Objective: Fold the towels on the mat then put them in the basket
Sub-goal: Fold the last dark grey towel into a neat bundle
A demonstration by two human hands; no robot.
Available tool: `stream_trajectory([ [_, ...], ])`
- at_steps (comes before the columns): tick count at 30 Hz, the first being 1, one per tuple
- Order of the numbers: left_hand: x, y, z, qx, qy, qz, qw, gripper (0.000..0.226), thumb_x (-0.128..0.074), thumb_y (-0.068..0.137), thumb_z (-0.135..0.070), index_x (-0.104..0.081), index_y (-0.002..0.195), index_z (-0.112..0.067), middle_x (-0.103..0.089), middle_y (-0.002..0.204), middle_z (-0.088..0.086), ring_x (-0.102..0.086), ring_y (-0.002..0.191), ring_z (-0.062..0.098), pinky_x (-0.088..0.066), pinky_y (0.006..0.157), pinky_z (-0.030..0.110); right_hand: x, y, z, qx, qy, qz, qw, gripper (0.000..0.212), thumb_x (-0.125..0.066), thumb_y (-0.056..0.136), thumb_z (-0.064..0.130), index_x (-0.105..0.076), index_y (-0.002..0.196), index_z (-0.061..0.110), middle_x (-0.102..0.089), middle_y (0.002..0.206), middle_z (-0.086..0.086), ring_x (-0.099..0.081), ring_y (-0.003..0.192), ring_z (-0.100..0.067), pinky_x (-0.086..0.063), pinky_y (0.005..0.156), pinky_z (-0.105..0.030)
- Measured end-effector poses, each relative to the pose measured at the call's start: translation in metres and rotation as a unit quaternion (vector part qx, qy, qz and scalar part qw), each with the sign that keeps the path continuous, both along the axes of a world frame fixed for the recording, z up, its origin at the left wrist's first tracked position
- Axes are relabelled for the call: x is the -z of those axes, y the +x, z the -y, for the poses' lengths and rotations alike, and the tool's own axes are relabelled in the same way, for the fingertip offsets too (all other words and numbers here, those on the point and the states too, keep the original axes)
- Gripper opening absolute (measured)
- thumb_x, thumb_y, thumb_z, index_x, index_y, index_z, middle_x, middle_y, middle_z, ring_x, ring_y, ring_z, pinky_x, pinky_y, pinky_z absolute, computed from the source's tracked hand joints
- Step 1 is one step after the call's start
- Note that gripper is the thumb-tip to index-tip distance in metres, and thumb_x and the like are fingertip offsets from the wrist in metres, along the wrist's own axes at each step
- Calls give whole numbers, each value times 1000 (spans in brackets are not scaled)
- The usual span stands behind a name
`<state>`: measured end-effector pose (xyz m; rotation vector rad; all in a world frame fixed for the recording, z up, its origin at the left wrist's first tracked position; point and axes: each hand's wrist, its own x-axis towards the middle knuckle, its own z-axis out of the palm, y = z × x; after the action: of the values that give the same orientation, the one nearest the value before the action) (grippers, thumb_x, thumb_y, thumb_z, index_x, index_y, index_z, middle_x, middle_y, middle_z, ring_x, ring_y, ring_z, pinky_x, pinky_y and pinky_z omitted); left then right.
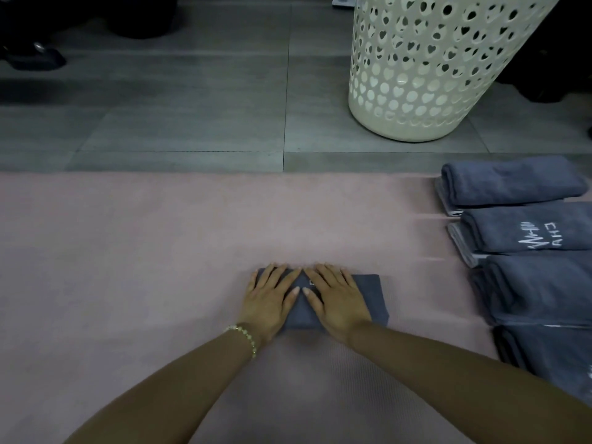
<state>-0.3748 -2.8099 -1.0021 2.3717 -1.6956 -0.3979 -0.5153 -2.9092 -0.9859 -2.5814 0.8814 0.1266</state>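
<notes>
Both hands (304,299) press the folded towel (371,296) flat

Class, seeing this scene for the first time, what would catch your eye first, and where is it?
The left hand and right hand press flat, side by side, on a small folded grey towel in the middle of the pink mat. The tall white basket with heart-shaped holes stands on the floor beyond the mat, upper right. More folded towels lie in a row along the mat's right edge.
</notes>
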Motion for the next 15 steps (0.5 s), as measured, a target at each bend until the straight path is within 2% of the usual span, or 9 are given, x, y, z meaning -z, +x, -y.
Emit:
stream_trajectory([
  [2, 6, 1, 0, -22, -10, -7, 1000, 69, -4, 99, -50, -59, 128, -20, -61, 126, 5, -54, 122, 28, -21, 104, 36, 4, -1, 8, -12, -3, -6, 1000, 107, 30, 65, 71, -18, 150, 27, -22, 156, 3, -14, 144, -14, 8, 114, -26],
  [5, 12, -2, 1, -58, -37, -18, 997, 56, -20, 95, -43, -59, 127, -17, -60, 127, 6, -50, 126, 29, -22, 106, 31, 7, -6, 14, -32, 4, -10, 999, 97, 22, 70, 72, -16, 150, 31, -24, 154, 4, -17, 143, -14, 4, 116, -27],
  [9, 9, -2, 0, -80, -33, -50, 995, 71, -4, 87, -52, -45, 138, -26, -43, 143, -3, -25, 141, 19, -12, 114, 25, 6, -21, 28, -39, -12, -20, 999, 92, 15, 74, 72, -17, 150, 31, -25, 153, 7, -18, 142, -13, 0, 118, -28],
  [12, 8, -3, 0, -93, -45, -40, 994, 74, -1, 84, -55, -42, 139, -29, -40, 144, -7, -20, 142, 16, -14, 113, 23, 11, -52, 45, -12, -28, -30, 999, 98, 22, 72, 75, -20, 149, 31, -27, 153, 6, -20, 142, -15, -3, 117, -27],
  [15, 5, -3, 0, -85, -34, -43, 995, 76, 3, 82, -57, -37, 142, -32, -36, 146, -10, -16, 143, 13, -15, 113, 24, 12, -79, 60, 2, -34, -68, 997, 95, 29, 68, 74, -3, 148, 36, -12, 158, 9, -8, 146, -12, 2, 117, -27],
])
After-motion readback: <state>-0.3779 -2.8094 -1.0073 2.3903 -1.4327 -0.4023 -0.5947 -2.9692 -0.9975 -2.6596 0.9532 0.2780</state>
